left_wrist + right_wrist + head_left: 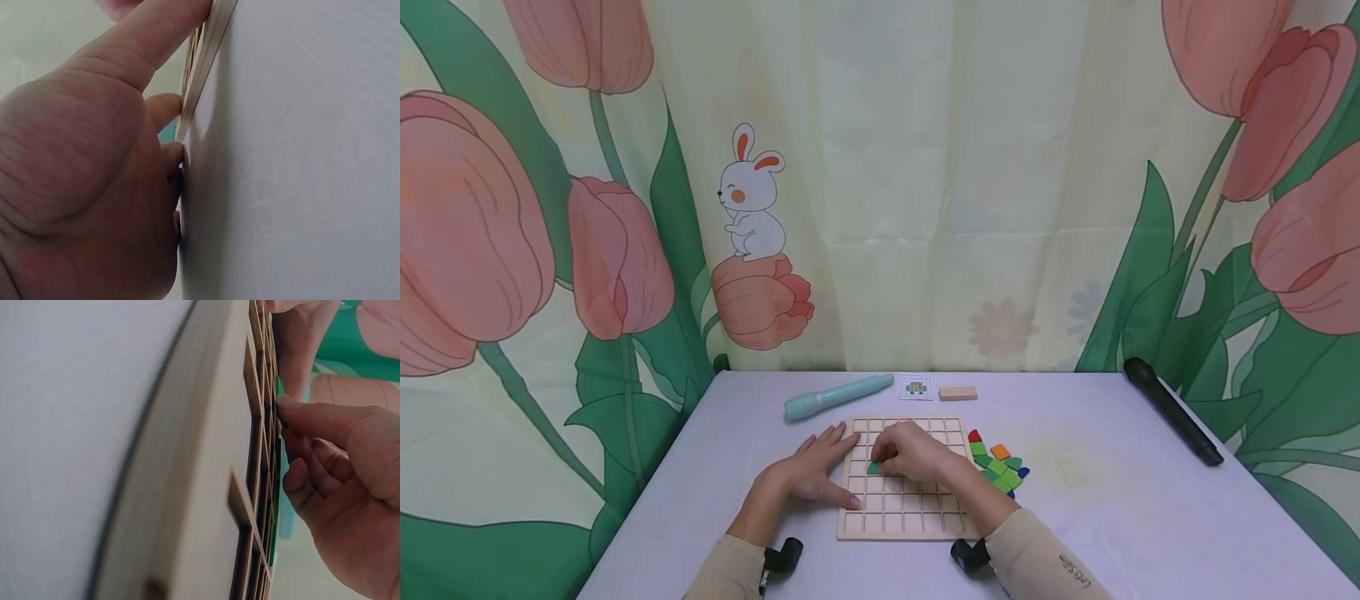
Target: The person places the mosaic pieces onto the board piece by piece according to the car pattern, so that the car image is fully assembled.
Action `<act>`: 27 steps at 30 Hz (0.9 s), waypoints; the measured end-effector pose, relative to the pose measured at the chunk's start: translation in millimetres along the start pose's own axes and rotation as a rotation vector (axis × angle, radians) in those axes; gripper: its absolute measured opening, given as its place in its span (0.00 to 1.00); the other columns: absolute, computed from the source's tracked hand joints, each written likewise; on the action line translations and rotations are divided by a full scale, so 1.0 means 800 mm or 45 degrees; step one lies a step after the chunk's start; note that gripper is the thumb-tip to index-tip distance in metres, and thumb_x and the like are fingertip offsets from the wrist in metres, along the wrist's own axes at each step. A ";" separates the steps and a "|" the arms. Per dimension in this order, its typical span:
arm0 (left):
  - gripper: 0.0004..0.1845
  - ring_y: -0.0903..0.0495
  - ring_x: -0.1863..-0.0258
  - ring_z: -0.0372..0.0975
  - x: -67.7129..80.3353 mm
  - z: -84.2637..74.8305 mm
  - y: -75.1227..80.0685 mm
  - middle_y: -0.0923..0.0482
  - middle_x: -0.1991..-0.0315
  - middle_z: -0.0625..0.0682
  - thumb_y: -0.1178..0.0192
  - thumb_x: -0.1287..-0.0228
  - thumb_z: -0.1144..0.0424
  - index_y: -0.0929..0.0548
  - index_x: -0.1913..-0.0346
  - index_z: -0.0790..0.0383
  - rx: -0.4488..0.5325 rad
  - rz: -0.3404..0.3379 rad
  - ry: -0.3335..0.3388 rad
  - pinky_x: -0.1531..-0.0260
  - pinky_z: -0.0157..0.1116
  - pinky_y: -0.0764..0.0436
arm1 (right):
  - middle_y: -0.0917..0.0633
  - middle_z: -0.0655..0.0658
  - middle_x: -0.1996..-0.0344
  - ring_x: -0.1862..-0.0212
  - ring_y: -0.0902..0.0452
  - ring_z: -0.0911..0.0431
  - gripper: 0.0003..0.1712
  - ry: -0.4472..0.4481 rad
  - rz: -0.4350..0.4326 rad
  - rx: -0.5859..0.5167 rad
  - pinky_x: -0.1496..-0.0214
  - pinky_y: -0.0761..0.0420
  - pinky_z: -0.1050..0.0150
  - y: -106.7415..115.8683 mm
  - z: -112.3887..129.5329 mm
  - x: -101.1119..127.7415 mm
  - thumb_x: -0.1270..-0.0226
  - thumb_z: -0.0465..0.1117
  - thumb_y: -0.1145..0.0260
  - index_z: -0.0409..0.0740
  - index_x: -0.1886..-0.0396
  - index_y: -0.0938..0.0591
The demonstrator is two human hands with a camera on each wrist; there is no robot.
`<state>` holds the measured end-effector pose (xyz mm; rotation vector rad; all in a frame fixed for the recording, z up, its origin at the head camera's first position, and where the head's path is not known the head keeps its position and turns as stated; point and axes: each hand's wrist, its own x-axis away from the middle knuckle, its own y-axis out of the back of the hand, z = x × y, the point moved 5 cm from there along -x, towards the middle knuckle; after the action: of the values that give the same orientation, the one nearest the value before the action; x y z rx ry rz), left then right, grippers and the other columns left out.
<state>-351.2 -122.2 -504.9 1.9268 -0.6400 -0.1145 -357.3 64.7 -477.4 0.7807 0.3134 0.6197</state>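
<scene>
Board (895,523): on bench (1112,517); right edge partly hidden by right forearm (979,496).
Left hand (808,471): fingers spread; thumb tip on board, cut off in left wrist view.
Right hand (913,454): fingers pinching green tile (873,468).
Green tile: at board's left half, partly covered; seating cannot be told.
Tile pile (994,464): right of board; count unclear.
Card (916,387): beyond board; detail indistinct.

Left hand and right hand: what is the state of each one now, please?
Left hand: open, fingers spread, touching the wooden grid board, holding nothing.
Right hand: closed, pinching a green piece at the board.
</scene>
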 end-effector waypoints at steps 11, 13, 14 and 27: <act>0.64 0.60 0.14 0.49 0.000 0.001 -0.001 0.58 0.13 0.53 0.29 0.54 0.23 0.43 0.16 0.44 -0.008 0.005 0.007 0.17 0.58 0.57 | 0.14 0.55 0.61 0.61 0.22 0.64 0.10 0.014 -0.056 0.054 0.56 0.19 0.68 0.010 0.005 0.010 0.30 0.41 0.27 0.46 0.52 0.09; 0.64 0.60 0.14 0.49 0.000 0.001 -0.001 0.57 0.13 0.54 0.29 0.54 0.24 0.43 0.16 0.44 -0.009 0.000 0.005 0.17 0.58 0.57 | 0.14 0.56 0.61 0.60 0.22 0.63 0.11 0.006 -0.099 0.042 0.57 0.19 0.68 0.017 0.004 0.014 0.30 0.43 0.27 0.46 0.51 0.10; 0.64 0.60 0.14 0.49 0.000 0.001 0.000 0.57 0.14 0.54 0.29 0.54 0.24 0.43 0.16 0.45 -0.007 -0.003 0.002 0.17 0.58 0.56 | 0.14 0.56 0.61 0.60 0.22 0.62 0.12 0.001 -0.117 0.033 0.58 0.19 0.67 0.020 0.003 0.016 0.29 0.43 0.27 0.45 0.49 0.10; 0.64 0.60 0.14 0.50 0.002 -0.001 0.002 0.57 0.14 0.56 0.28 0.53 0.25 0.44 0.16 0.47 0.007 -0.013 -0.012 0.17 0.57 0.56 | 0.12 0.44 0.54 0.60 0.22 0.58 0.14 0.010 -0.386 -0.021 0.62 0.20 0.67 0.077 -0.004 0.056 0.28 0.45 0.28 0.47 0.47 0.12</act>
<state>-349.8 -122.9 -502.7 1.9357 -0.6378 -0.1285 -348.4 128.2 -436.3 0.6977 0.4236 0.3397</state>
